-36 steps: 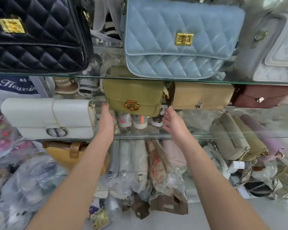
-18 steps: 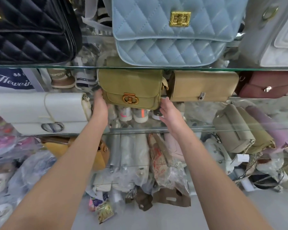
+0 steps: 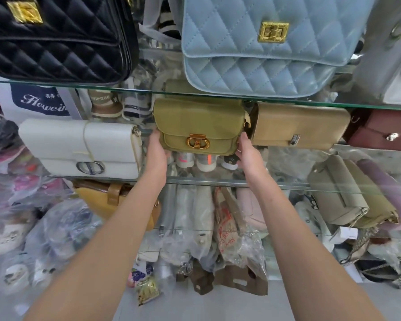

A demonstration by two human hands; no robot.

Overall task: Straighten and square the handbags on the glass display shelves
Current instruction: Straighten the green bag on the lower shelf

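Our left hand grips the lower left corner of the olive handbag, thumb under the front edge and fingers hidden behind it. Our right hand clasps the lower right corner, fingers curled round the side. The bag stands upright between our palms, gold clasp facing us. We cannot tell whether its base rests on the glass.

The middle shelf holds four bags. From the olive one, the white handbag sits apart at nine o'clock. The tan handbag is just beside it at three o'clock, with the maroon handbag beyond. On the upper shelf, at twelve o'clock, stand the black quilted handbag and the blue quilted handbag. Below the middle shelf a mustard handbag lies at seven o'clock and a grey-beige handbag at four o'clock. Clear plastic bags at the bottom hold packed goods too blurred to name.

A second ago both hands were below the olive handbag with fingers stretched out, touching nothing. Half a second ago they reached its corners, and now they hold it.

The bag lies at one o'clock from our left hand and eleven o'clock from our right, touching both.
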